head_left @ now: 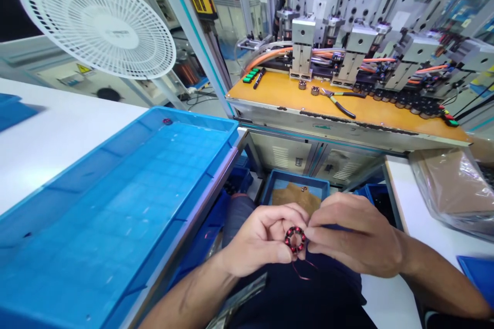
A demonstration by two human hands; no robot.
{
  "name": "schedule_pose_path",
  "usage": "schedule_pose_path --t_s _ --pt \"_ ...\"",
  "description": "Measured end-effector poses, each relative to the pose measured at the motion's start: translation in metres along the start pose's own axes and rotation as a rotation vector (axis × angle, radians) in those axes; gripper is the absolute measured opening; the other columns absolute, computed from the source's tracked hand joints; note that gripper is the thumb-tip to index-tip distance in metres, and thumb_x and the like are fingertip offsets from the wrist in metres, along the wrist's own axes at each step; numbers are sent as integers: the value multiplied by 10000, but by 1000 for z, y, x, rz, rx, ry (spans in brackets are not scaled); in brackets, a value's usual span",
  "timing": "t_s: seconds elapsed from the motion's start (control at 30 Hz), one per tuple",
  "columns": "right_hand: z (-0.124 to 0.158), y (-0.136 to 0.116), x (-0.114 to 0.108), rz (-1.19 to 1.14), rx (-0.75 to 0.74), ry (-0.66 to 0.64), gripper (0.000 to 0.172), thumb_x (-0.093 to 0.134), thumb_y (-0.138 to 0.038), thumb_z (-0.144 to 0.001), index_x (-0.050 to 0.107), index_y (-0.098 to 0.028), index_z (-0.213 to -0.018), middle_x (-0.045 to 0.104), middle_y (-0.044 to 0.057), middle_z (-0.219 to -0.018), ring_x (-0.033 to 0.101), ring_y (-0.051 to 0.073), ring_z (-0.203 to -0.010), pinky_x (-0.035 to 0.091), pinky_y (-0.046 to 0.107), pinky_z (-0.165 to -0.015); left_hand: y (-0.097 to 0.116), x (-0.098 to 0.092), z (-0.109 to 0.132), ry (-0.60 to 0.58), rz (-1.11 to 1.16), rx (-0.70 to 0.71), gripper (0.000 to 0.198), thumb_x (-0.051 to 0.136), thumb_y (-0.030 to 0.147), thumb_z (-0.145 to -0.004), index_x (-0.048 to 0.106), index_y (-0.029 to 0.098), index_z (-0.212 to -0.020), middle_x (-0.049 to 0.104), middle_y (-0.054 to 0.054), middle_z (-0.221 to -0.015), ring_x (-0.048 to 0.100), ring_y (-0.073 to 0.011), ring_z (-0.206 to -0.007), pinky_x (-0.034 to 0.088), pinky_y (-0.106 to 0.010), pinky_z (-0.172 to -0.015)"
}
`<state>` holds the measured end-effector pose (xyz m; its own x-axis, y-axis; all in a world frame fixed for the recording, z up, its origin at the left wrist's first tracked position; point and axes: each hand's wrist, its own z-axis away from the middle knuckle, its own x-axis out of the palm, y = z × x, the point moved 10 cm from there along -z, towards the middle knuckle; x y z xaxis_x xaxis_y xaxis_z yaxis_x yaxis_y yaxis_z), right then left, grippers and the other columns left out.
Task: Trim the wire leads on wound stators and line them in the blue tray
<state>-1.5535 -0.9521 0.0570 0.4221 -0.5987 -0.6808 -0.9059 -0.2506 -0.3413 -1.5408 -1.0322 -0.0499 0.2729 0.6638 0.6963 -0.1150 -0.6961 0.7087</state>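
Note:
My left hand [266, 239] grips a small ring-shaped motor stator [288, 241] between thumb and fingers, just above my lap. Black teeth and red copper windings run round its open centre. Thin red wire ends [301, 276] hang loose below it. My right hand [351, 234] is closed, with its thumb and fingertips pinched together at the stator's right edge. What those fingertips hold, perhaps a wire end, is too small to make out.
A large blue tray [116, 195] on the left table holds one wound stator [167, 121] in its far corner. Ahead, pliers [339, 100] and several stators lie on the orange machine bench [266, 93]. A white fan [100, 25] stands far left. Plastic-wrapped cardboard [451, 185] lies right.

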Motion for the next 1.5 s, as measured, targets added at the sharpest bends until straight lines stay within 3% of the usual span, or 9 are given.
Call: schedule_pose_path --t_s 0.4,0.57,0.63,0.73,0.87,1.07,1.27,1.37,1.5 --pt "5 1 -3 -24 -12 134 66 619 -101 -926 673 -84 -961 707 100 -842 621 154 -738 528 294 -644 -2 -4 -1 3 -51 18 295 831 262 -762 758 215 -1043 571 -28 -985 645 -73 -696 518 -166 -644" --pt "11 11 -1 -27 196 233 70 600 -84 -927 670 -86 -935 674 76 -804 628 118 -717 521 238 -637 22 -5 2 82 -345 254 298 796 192 -790 770 251 -1081 573 -57 -1028 602 -100 -813 521 -192 -709" --pt "15 11 -1 6 215 290 84 581 -76 -925 659 -99 -903 665 63 -788 639 113 -717 526 227 -639 29 -7 5 120 -436 330 370 783 158 -796 746 282 -1143 590 -74 -1095 616 -137 -915 533 -228 -778" --pt "18 7 -3 61 173 354 106 574 -67 -912 647 -105 -847 657 61 -758 634 121 -698 531 235 -633 20 -14 5 147 -432 226 548 856 211 -725 678 254 -1241 646 -79 -1069 636 -159 -914 536 -242 -794" --pt "19 6 -3 72 161 363 99 582 -49 -894 642 -107 -842 647 58 -741 613 124 -659 516 243 -599 5 -17 8 136 -462 59 277 732 230 -863 677 166 -1127 668 -35 -802 627 -107 -705 511 -189 -667" --pt "24 13 -6 116 294 380 122 586 -20 -870 640 -126 -900 641 57 -781 603 116 -661 529 233 -614 22 -11 11 177 -455 245 298 696 118 -866 705 237 -1139 656 -75 -1050 697 -129 -751 569 -232 -676" --pt "24 13 -6 56 276 361 107 580 -50 -882 622 -145 -907 630 45 -772 615 123 -636 531 244 -578 32 -7 8 74 -260 390 190 861 239 -724 724 196 -849 699 -71 -1075 687 -268 -1082 553 -413 -963" --pt "22 5 -7 78 162 362 118 585 -40 -872 621 -147 -905 638 40 -761 622 130 -644 552 263 -601 20 -11 3 67 -109 262 398 824 408 -763 683 230 -1090 698 -70 -1110 639 -262 -1172 515 -398 -1003" --pt "22 2 -7 99 112 366 98 598 -36 -872 633 -123 -900 641 55 -761 618 131 -648 549 257 -587 -12 -5 -1 19 -177 -61 468 694 514 -863 604 116 -1093 660 -57 -807 632 -109 -696 507 -205 -664"
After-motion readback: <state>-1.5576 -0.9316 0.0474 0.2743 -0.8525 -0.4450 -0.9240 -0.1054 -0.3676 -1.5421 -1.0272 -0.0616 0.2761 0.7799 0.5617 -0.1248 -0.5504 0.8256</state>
